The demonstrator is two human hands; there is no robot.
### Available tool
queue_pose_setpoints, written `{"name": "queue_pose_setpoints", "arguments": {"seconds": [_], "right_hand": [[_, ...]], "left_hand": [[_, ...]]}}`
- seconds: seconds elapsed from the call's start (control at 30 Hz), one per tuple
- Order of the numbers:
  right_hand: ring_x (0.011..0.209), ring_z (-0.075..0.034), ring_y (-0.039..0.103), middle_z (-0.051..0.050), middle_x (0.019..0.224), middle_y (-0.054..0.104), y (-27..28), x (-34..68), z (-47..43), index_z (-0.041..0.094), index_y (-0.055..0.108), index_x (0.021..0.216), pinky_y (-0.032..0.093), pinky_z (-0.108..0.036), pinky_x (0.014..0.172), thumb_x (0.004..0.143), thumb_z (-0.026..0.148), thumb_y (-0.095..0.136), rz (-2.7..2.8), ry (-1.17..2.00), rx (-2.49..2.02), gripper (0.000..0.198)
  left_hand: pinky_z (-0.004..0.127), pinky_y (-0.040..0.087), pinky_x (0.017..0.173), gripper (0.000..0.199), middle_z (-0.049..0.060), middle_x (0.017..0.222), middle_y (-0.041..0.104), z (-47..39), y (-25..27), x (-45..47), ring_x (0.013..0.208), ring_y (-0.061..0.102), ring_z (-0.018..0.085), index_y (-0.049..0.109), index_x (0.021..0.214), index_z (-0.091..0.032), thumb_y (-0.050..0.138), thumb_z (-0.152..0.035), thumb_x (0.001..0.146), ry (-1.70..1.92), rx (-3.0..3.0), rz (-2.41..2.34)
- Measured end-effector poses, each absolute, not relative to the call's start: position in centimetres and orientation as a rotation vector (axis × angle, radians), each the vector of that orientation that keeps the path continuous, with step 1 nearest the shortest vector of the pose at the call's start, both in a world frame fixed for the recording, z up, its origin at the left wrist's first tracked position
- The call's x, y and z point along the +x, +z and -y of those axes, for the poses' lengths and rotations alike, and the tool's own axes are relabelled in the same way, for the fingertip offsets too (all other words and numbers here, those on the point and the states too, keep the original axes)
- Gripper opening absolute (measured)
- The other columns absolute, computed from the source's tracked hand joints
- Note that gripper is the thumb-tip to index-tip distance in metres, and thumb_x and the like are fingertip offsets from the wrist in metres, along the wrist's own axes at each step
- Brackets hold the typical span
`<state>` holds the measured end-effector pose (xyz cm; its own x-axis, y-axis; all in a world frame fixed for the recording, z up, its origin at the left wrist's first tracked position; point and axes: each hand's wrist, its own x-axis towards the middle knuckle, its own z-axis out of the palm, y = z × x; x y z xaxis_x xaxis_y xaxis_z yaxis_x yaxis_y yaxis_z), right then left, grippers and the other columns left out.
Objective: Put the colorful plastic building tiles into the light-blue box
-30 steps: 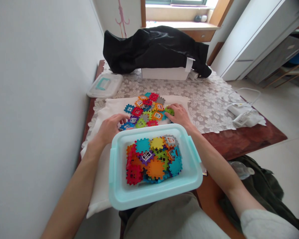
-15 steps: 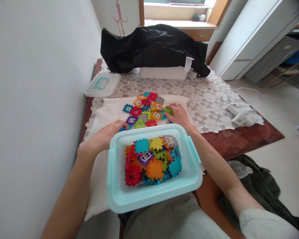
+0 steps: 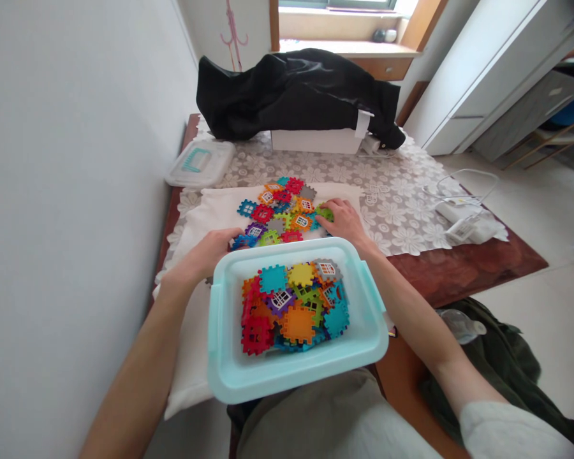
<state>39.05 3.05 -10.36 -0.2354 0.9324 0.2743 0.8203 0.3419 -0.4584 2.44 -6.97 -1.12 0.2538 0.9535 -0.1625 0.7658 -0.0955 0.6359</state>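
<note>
Touching left hand (image 3: 209,252) fingers (image 3: 235,234), blue tile (image 3: 243,241); green tile (image 3: 324,213) under right hand (image 3: 345,220).

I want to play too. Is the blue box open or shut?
Open. The blue box has no lid on; colourful tiles show inside it.

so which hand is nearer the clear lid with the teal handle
Left. The left hand sits at the near left edge of the block pile, below the clear lid. The right hand is on the pile's right side, farther across the table.
</note>
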Motion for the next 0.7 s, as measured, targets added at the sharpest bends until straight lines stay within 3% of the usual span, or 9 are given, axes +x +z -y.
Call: {"name": "queue_pose_setpoints", "arguments": {"seconds": [0.13, 0.27, 0.37, 0.53, 0.6, 0.7], "right_hand": [[0.129, -0.040, 0.065, -0.016, 0.138, 0.076, -10.1, 39.0, -2.9, 0.022, 0.082, 0.132, 0.053, -0.060, 0.117, 0.107, 0.040, 0.070, 2.136, 0.291, -1.533, 0.033], [0.128, -0.040, 0.065, -0.017, 0.138, 0.077, -9.9, 39.0, -2.9, 0.020, 0.081, 0.131, 0.054, -0.059, 0.117, 0.107, 0.040, 0.069, 2.157, 0.271, -1.539, 0.033], [0.127, -0.040, 0.065, -0.016, 0.139, 0.076, -9.8, 39.0, -2.8, 0.019, 0.081, 0.131, 0.053, -0.058, 0.117, 0.108, 0.040, 0.069, 2.161, 0.268, -1.548, 0.033], [0.128, -0.039, 0.064, -0.016, 0.140, 0.076, -9.8, 39.0, -2.8, 0.019, 0.081, 0.132, 0.053, -0.056, 0.118, 0.108, 0.040, 0.069, 2.164, 0.282, -1.556, 0.034], [0.129, -0.038, 0.064, -0.015, 0.140, 0.076, -9.8, 39.0, -2.9, 0.021, 0.081, 0.132, 0.053, -0.056, 0.118, 0.108, 0.040, 0.068, 2.156, 0.283, -1.557, 0.034], [0.129, -0.038, 0.065, -0.016, 0.140, 0.076, -9.9, 39.0, -2.9, 0.020, 0.082, 0.132, 0.053, -0.057, 0.118, 0.107, 0.040, 0.069, 2.136, 0.286, -1.544, 0.034]], "left_hand": [[0.030, 0.050, 0.062, 0.040, 0.005, 0.084, 0.077, 6.9, -1.7, 2.1, 0.076, 0.069, 0.025, 0.077, 0.094, -0.019, 0.081, -0.057, 0.081, 0.463, 1.834, -1.517], [0.027, 0.054, 0.062, 0.056, 0.004, 0.084, 0.077, 6.3, -1.7, 1.1, 0.073, 0.071, 0.022, 0.080, 0.112, -0.018, 0.090, -0.060, 0.077, 0.586, 1.736, -1.481], [0.023, 0.047, 0.054, 0.055, 0.002, 0.075, 0.074, 6.1, -1.1, 0.6, 0.063, 0.066, 0.017, 0.079, 0.120, -0.017, 0.092, -0.051, 0.078, 0.716, 1.641, -1.462], [0.020, 0.018, 0.036, 0.031, -0.005, 0.061, 0.062, 6.9, 1.0, 1.0, 0.037, 0.036, 0.004, 0.073, 0.089, -0.019, 0.091, -0.032, 0.067, 1.247, 1.218, -1.245], [0.021, 0.014, 0.033, 0.024, -0.009, 0.058, 0.055, 7.7, 2.2, 1.8, 0.033, 0.025, 0.002, 0.068, 0.083, -0.021, 0.085, -0.028, 0.068, 1.392, 1.070, -1.082], [0.020, 0.016, 0.031, 0.016, -0.010, 0.055, 0.048, 9.4, 4.2, 3.6, 0.030, 0.024, 0.002, 0.065, 0.081, -0.024, 0.078, -0.024, 0.072, 1.452, 1.024, -0.995]]}}
